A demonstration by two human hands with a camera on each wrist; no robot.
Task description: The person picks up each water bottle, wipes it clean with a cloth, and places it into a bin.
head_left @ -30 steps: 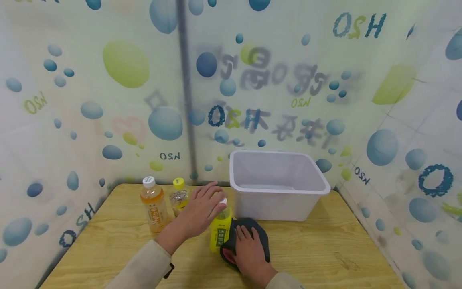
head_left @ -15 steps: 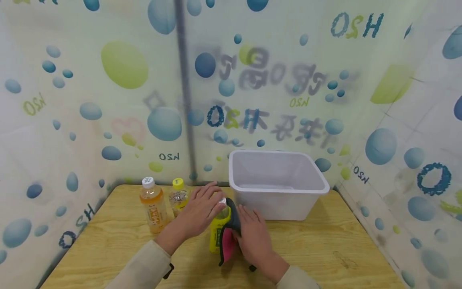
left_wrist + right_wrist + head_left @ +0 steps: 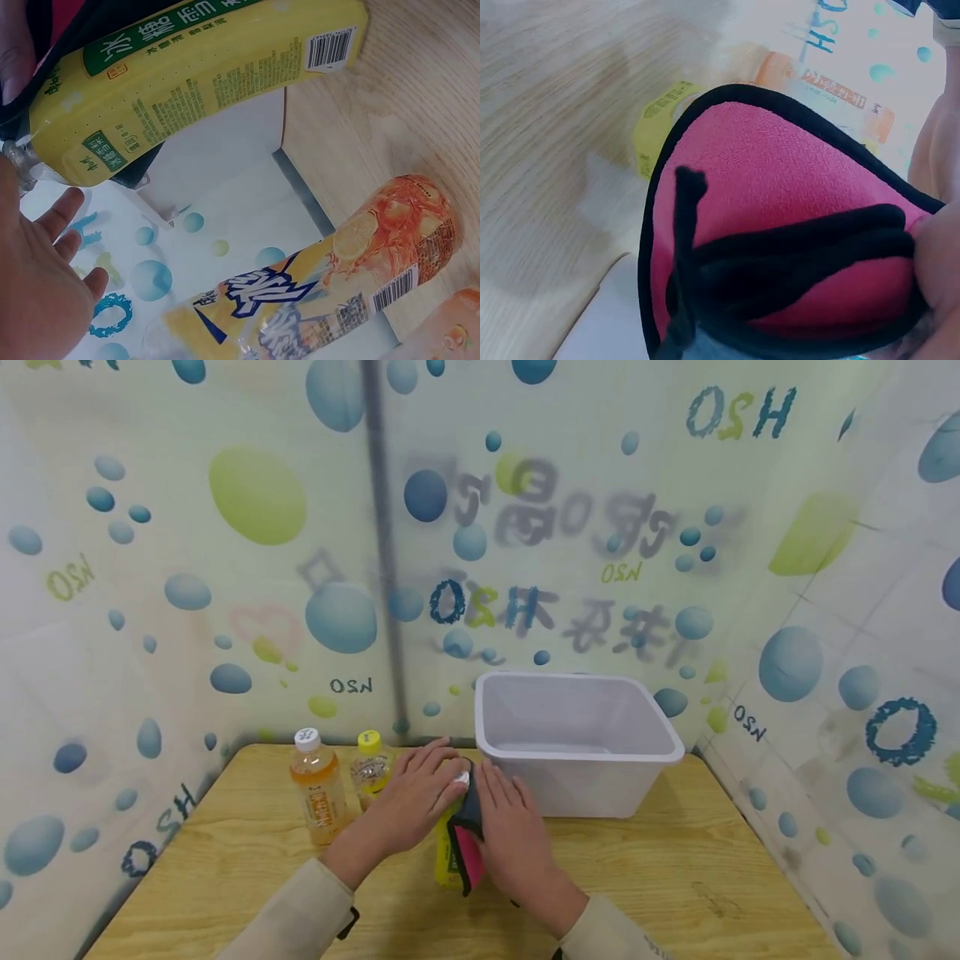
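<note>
Pink-lined dark cloth: upright against yellow bottle on table. Right hand: fingers straight along cloth; thumb pinch, cannot tell. Left hand: pinching bottle cap. Advice: steady the cap, press cloth evenly.

Cloth piece: lined in pink, edged in black, faced in dark grey. Yellow bottle: panelled in green, lettered in white. Second bottle: printed yellow, blue and orange, capped in yellow. Third bottle: tinted orange, capped in white. Tub: finished in plain white. Tabletop: patterned in yellowish wood grain. Wall sheeting: dotted in blue and green on white.
</note>
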